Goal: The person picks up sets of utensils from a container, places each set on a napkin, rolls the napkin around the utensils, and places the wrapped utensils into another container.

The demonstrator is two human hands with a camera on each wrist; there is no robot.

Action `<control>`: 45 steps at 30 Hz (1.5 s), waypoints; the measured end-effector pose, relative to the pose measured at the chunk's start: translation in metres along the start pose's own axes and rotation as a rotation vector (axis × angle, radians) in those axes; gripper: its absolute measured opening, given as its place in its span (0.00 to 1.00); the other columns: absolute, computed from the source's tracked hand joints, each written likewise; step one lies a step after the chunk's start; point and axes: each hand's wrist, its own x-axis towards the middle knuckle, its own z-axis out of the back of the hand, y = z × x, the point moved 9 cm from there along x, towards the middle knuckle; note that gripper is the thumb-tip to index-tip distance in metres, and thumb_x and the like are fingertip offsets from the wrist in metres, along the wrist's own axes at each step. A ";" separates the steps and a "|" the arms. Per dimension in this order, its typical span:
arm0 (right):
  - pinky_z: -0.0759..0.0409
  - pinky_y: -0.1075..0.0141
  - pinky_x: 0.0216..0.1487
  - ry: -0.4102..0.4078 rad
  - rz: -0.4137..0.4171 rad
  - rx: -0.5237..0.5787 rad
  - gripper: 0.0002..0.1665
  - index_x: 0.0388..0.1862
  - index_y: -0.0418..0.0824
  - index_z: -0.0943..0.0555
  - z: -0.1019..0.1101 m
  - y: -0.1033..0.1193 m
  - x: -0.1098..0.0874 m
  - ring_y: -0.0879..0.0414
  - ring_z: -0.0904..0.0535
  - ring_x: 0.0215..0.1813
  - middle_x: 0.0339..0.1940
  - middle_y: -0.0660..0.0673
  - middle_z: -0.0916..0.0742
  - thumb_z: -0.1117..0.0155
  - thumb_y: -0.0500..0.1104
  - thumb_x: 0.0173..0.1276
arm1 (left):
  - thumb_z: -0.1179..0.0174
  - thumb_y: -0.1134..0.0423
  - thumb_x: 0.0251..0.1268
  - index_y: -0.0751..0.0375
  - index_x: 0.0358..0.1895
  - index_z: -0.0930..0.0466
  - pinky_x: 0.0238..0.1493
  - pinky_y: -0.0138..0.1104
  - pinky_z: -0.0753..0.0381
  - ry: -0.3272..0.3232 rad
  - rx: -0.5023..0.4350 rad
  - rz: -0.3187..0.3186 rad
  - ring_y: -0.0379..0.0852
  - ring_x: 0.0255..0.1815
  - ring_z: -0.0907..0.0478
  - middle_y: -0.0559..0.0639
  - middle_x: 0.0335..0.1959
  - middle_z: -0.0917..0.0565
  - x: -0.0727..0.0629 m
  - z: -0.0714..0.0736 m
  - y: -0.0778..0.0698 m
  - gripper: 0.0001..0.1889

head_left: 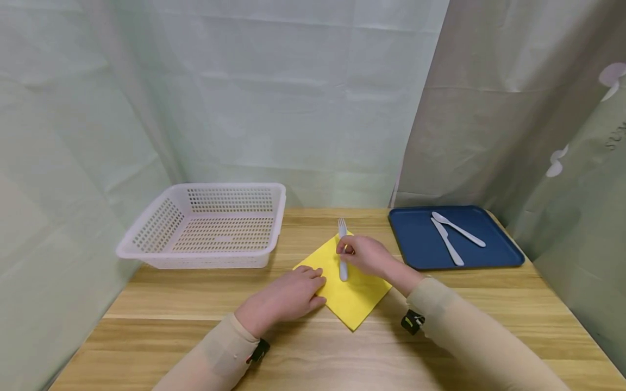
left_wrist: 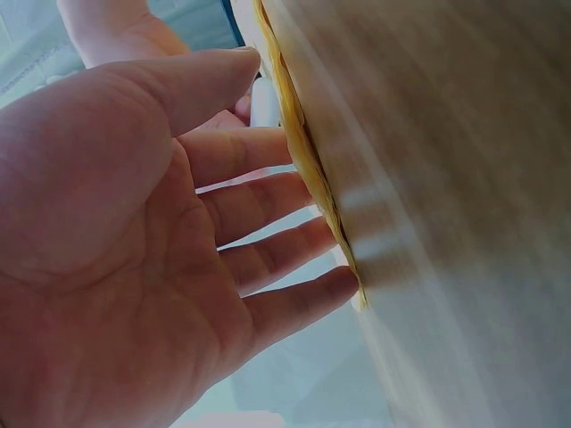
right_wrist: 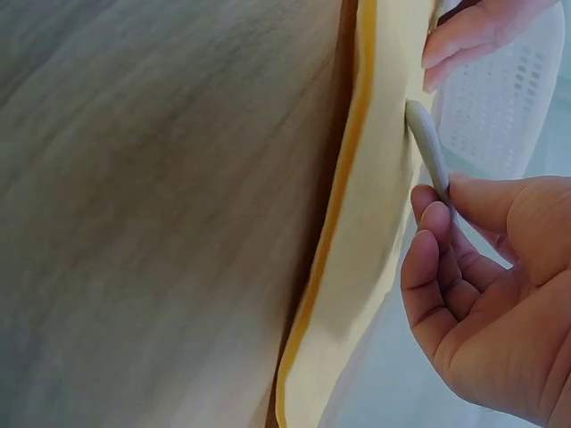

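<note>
From my seat, the head view gives me the layout: a yellow napkin (head_left: 354, 304) lies cornerwise on the wooden table (head_left: 195, 326), between a white basket (head_left: 195, 254) and a blue tray (head_left: 411, 233) bearing a knife (head_left: 450, 247) and a spoon (head_left: 462, 231). The fork (head_left: 344, 270) is over the middle of the napkin, its tines reaching past the far corner, and the right hand (head_left: 374, 255) has it pinched partway along. The left hand (head_left: 288, 293) rests at the napkin's left side, gripping nothing. On the left wrist view I see that hand with fingers extended and slightly spread, fingertips meeting the napkin's edge; whether the thumb touches too, I can't tell. I'd want only light, flat pressure there, enough to stop the cloth sliding without rucking that edge. The right wrist view shows the thumb and fingertips closed on the fork, its handle end sloping toward the napkin; I can't tell whether it touches. As I judge it, a delicate pinch suits so slim a handle: I'd line the fork up with the napkin's corners, level it, and let the fingers part gently so it doesn't roll or drag the cloth.
</note>
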 end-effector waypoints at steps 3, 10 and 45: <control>0.22 0.61 0.39 0.004 -0.005 -0.006 0.03 0.50 0.45 0.12 -0.002 -0.002 0.001 0.56 0.22 0.35 0.36 0.51 0.13 0.28 0.39 0.81 | 0.38 0.50 0.85 0.66 0.72 0.18 0.77 0.51 0.24 -0.003 -0.007 0.003 0.61 0.75 0.24 0.62 0.75 0.20 0.000 0.001 0.000 0.26; 0.22 0.62 0.40 0.008 -0.011 -0.023 0.03 0.49 0.46 0.12 -0.009 -0.006 0.001 0.57 0.21 0.36 0.35 0.52 0.13 0.28 0.40 0.81 | 0.37 0.50 0.85 0.65 0.71 0.18 0.76 0.50 0.23 -0.004 -0.002 0.003 0.60 0.75 0.23 0.61 0.74 0.19 0.000 0.002 -0.002 0.25; 0.14 0.52 0.65 0.010 0.277 -0.272 0.24 0.65 0.44 0.11 -0.007 0.005 -0.042 0.50 0.14 0.65 0.65 0.48 0.11 0.20 0.51 0.74 | 0.36 0.50 0.84 0.66 0.72 0.18 0.77 0.51 0.24 -0.005 -0.024 0.019 0.61 0.75 0.24 0.62 0.75 0.20 0.000 0.001 0.000 0.26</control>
